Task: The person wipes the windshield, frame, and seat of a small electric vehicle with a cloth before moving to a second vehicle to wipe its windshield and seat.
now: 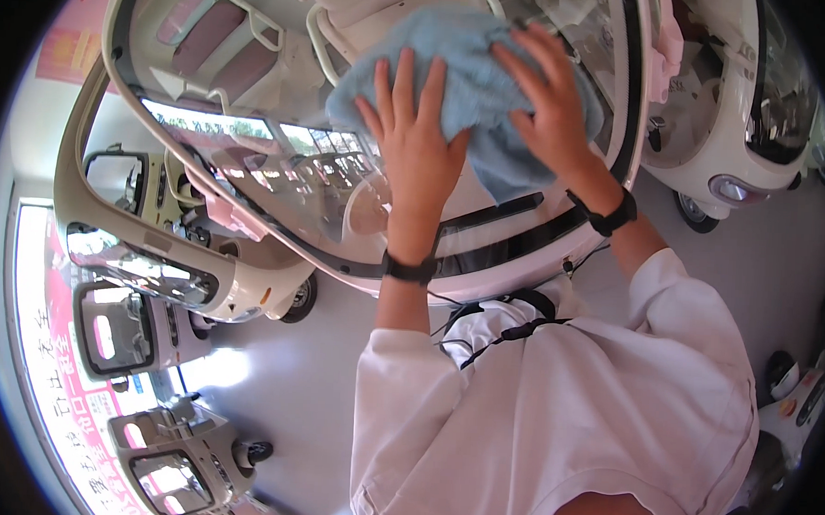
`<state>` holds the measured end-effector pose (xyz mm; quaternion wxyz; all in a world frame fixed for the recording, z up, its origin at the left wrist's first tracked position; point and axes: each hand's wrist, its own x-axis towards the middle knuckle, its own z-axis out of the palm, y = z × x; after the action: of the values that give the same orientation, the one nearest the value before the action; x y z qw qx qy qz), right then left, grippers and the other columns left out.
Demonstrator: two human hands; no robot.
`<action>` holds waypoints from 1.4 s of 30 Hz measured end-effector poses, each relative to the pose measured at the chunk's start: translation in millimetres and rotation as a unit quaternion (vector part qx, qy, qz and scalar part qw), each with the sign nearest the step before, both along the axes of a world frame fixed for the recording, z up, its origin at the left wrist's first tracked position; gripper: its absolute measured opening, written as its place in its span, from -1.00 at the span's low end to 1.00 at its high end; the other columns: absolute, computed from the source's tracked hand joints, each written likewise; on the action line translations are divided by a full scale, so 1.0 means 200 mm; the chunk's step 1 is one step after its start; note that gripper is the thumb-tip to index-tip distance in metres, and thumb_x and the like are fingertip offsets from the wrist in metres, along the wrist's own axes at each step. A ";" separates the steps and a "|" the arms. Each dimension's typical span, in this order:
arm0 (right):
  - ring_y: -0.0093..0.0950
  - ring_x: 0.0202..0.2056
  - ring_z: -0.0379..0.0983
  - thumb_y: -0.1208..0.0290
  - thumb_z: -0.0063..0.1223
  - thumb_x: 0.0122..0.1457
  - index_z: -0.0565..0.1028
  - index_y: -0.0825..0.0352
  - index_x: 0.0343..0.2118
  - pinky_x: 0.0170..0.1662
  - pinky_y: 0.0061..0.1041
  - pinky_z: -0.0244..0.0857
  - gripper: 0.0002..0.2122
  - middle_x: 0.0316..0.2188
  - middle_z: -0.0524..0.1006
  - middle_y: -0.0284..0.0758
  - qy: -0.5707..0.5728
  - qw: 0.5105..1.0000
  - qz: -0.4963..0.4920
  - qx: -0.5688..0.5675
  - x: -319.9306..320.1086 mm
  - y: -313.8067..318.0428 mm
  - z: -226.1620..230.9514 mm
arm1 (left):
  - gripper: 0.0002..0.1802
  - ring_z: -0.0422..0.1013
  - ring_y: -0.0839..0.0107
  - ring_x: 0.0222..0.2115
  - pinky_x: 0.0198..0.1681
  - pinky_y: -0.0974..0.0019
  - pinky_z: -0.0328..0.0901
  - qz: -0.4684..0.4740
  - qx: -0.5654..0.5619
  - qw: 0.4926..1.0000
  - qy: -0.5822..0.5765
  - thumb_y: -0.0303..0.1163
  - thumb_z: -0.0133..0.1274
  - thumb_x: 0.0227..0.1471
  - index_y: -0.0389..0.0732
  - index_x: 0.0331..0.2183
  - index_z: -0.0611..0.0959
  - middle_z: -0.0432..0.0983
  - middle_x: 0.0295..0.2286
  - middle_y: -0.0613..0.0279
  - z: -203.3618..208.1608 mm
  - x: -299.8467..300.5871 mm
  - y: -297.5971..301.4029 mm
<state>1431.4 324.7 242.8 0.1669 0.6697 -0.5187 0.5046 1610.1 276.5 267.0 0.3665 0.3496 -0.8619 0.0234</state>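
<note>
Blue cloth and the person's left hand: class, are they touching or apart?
Touching. The head view shows the left hand pressed flat, fingers spread, on the blue cloth lying against the windscreen.

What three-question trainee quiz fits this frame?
1. True or false: both hands lie flat on the cloth.
2. What is the cloth pressed against: A) a vehicle's windshield, B) the floor, C) a wall?
3. What colour is the cloth?

Key:
1. True: the left hand and right hand lie spread on it, fingers open.
2. A.
3. Light blue.
</note>
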 end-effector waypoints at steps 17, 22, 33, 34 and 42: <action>-0.16 0.18 0.21 0.43 0.27 -0.22 0.45 0.21 0.05 0.21 -0.06 0.07 -0.38 0.10 0.32 -0.20 0.079 0.979 0.127 0.140 0.47 0.20 -0.36 | 0.00 -0.05 -0.09 0.25 0.24 -0.29 -0.13 0.062 0.105 0.987 -0.103 -0.45 0.32 -0.47 0.02 0.15 0.38 0.12 0.21 0.10 -0.45 0.65 0.26; -0.14 0.14 0.23 0.54 0.26 -0.23 0.46 0.26 0.02 0.18 -0.12 0.12 -0.41 0.07 0.34 -0.18 0.081 0.996 0.034 0.025 0.39 -0.08 -0.01 | -0.11 -0.11 -0.12 0.27 0.25 -0.29 -0.19 0.036 0.030 0.998 -0.029 -0.49 0.22 -0.31 -0.05 0.16 0.35 0.03 0.25 0.06 -0.10 0.47 -0.03; -0.04 0.23 0.07 0.42 0.08 -0.03 0.35 0.33 0.12 0.27 -0.07 -0.10 -0.44 0.20 0.18 -0.10 -0.011 0.996 -0.085 0.040 0.37 0.18 -0.38 | 0.06 -0.01 0.05 0.25 0.17 -0.35 -0.06 -0.127 0.065 0.989 -0.027 -0.34 0.37 -0.44 0.12 0.20 0.31 0.09 0.23 0.22 -0.23 0.39 0.06; -0.02 0.24 0.05 0.43 0.08 -0.05 0.37 0.32 0.11 0.27 -0.04 -0.11 -0.44 0.19 0.18 -0.09 -0.010 0.995 -0.081 0.057 0.40 0.26 -0.51 | 0.09 0.00 0.07 0.25 0.16 -0.35 -0.03 -0.142 0.080 0.986 -0.044 -0.34 0.38 -0.46 0.14 0.20 0.30 0.09 0.24 0.24 -0.34 0.45 0.11; -0.11 0.16 0.23 0.61 0.06 -0.11 0.53 0.27 -0.06 0.20 -0.01 0.07 -0.56 0.08 0.33 -0.19 0.110 0.979 0.030 0.168 0.83 0.38 -0.69 | -0.01 0.06 0.01 0.21 0.20 -0.27 -0.05 -0.071 0.143 0.985 -0.064 -0.41 0.27 -0.43 0.04 0.17 0.36 0.18 0.18 0.17 -0.85 1.07 0.29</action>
<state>1597.6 400.3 105.7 0.0924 0.7550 -0.5542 0.3381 1824.6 334.3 96.9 0.2575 0.3341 -0.9007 -0.1039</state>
